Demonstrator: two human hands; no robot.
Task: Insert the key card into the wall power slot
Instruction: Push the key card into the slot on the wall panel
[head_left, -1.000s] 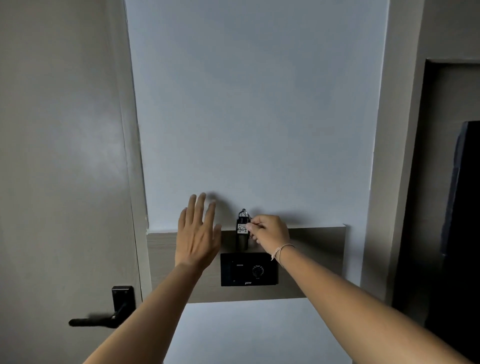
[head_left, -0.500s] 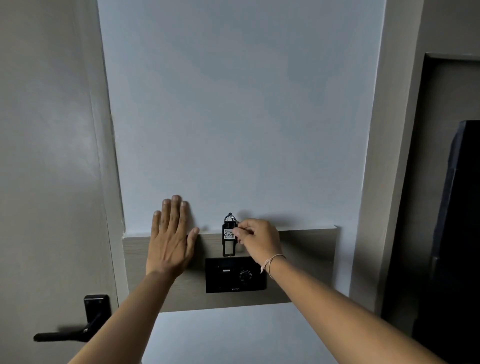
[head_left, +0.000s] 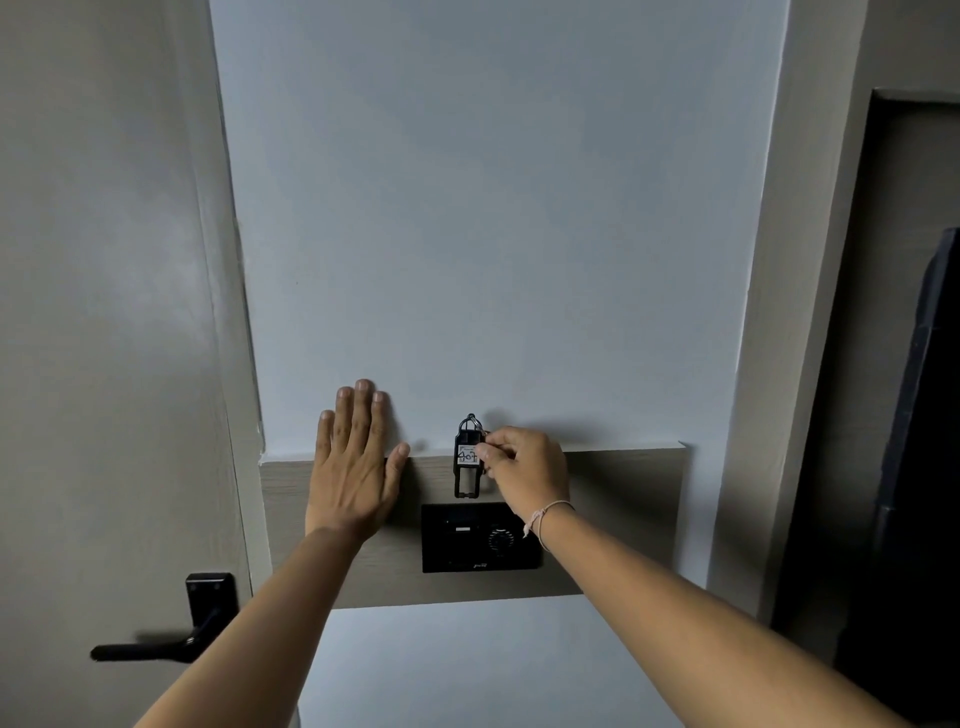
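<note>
The insertion step is judged to be in hand, with the card lined up but not yet seated. Far left of the left hand (head_left: 355, 470), a black door handle (head_left: 156, 644) is seen on the door (head_left: 104, 312), well apart from the work. The left hand is released and laid flat, fingers spread, across the upper edge of the wood panel (head_left: 623, 519) and the wall (head_left: 493, 234) above it; nothing is grasped by it. Just right of it, the key card (head_left: 467, 464), a black tag marked 407 with a ring on top, is held upright, its lower end just above the black switch plate (head_left: 480, 538). The card is pinched at its right edge by the right hand (head_left: 527, 470), whose fingers are clenched on it. The slot is presumed to lie in the plate's top left part, directly below the card, but it is too dark to be made out. A straight downward push is called for next, with the card kept upright. A dial (head_left: 500, 540) sits on the plate below the right hand and should not be nudged. Nothing is seen in the way.
</note>
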